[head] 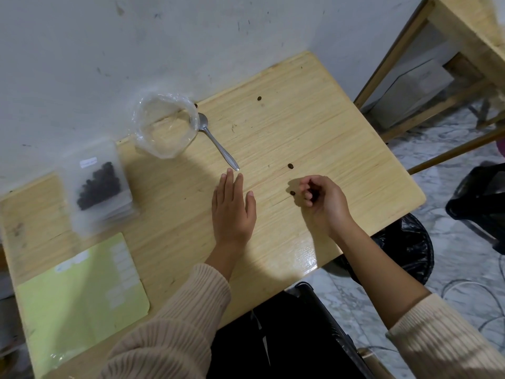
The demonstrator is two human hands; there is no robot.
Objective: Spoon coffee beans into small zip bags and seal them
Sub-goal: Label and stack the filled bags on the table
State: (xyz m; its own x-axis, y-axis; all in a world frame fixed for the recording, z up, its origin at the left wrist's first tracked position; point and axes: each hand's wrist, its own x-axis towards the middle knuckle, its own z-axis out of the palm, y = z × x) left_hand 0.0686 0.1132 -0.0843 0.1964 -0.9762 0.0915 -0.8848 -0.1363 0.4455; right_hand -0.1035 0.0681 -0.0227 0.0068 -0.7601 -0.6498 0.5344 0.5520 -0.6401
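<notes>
Three beans [290,166] lie loose on the table [314,119]; filled bag [98,187] sits left. Right hand [325,201] curls round beans, left hand [232,212] flat, fingers straight. Pinch strays singly, palm cupped.

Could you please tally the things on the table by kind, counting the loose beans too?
Clear plastic container: 1
Loose coffee beans: 4, one against the container's rim
Spoon: 1
Zip bag of beans: 1 on top; stack beneath too blurred to count
Green folder: 1
Total: 8 counted
Right hand seems to pinch another bean, not counted.
</notes>
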